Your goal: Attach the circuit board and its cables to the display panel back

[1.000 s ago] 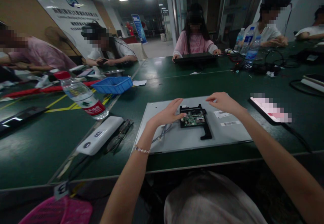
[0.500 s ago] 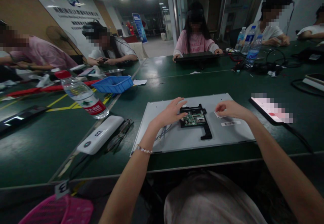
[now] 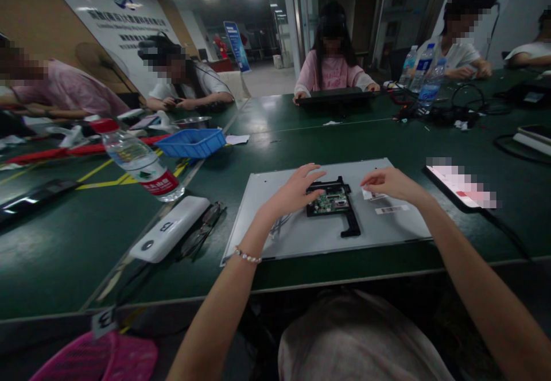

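Observation:
A flat grey panel [image 3: 293, 240], like the back of a display, lies on the green table in front of me. On its middle sits a green circuit board [image 3: 329, 203] in a black plastic frame [image 3: 352, 223]. My left hand [image 3: 293, 189] is open over the board's left side, fingers spread and the thumb near the board's edge. Thin grey cables [image 3: 279, 225] run out below that wrist. My right hand [image 3: 385, 183] has its fingertips pinched together just above a small white label [image 3: 375, 195]; whether they grip its edge is unclear. A barcode sticker [image 3: 391, 210] lies nearer to me.
Left of the panel are a white power bank [image 3: 170, 229], eyeglasses [image 3: 204, 230], a water bottle [image 3: 148, 168] and a blue tray [image 3: 193, 143]. A phone [image 3: 458, 186] with a cable is at right. Other people sit around the table; a pink basket [image 3: 103, 358] is below the edge.
My right hand has shifted slightly up and left, its fingers a little higher over the white label. My left hand has moved slightly, its fingers spreading wider over the board.

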Available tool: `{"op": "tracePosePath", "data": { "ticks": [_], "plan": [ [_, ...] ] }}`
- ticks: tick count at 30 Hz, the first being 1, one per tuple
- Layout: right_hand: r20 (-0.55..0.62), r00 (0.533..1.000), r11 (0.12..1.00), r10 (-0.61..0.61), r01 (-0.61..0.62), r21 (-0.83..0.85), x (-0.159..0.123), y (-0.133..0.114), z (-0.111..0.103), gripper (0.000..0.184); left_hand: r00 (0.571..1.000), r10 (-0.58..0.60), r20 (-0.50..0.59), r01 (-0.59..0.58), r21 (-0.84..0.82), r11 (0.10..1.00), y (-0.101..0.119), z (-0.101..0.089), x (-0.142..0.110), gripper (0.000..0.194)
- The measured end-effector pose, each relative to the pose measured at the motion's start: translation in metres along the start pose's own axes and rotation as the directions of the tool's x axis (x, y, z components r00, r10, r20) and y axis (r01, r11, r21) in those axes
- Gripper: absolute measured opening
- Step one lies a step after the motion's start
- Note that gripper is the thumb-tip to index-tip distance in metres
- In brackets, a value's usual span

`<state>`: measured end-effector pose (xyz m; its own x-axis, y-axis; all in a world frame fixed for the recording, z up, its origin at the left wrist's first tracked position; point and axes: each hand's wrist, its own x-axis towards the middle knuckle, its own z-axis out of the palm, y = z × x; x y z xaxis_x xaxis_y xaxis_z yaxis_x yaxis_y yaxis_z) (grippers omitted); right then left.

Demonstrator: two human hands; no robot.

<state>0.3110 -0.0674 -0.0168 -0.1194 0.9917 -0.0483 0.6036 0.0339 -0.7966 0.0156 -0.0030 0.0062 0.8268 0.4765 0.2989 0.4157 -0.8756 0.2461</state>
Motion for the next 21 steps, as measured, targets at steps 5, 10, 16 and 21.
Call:
{"op": "tracePosePath", "data": {
  "ticks": [5, 10, 16, 21],
  "plan": [
    [0.067, 0.996, 0.982, 0.065, -0.076, 0.173, -0.001, -0.006, 0.006, 0.017, 0.998, 0.065, 0.025, -0.064, -0.031, 0.997, 0.016, 0.004, 0.005, 0.040],
    [0.130, 0.987, 0.970, 0.097, -0.123, 0.209, 0.000, -0.004, 0.008, 0.017, 0.991, 0.106, 0.082, -0.103, -0.040, 0.994, 0.024, 0.005, 0.008, 0.039],
    [0.153, 0.985, 0.986, 0.076, -0.096, 0.132, -0.001, -0.007, 0.005, 0.021, 0.990, 0.100, 0.098, -0.096, -0.043, 0.994, 0.027, 0.003, 0.008, 0.039],
    [0.168, 0.982, 0.984, 0.092, -0.115, 0.133, -0.004, -0.014, 0.008, 0.024, 0.987, 0.149, 0.065, -0.145, -0.068, 0.987, 0.038, 0.003, 0.009, 0.038]
  ]
}}
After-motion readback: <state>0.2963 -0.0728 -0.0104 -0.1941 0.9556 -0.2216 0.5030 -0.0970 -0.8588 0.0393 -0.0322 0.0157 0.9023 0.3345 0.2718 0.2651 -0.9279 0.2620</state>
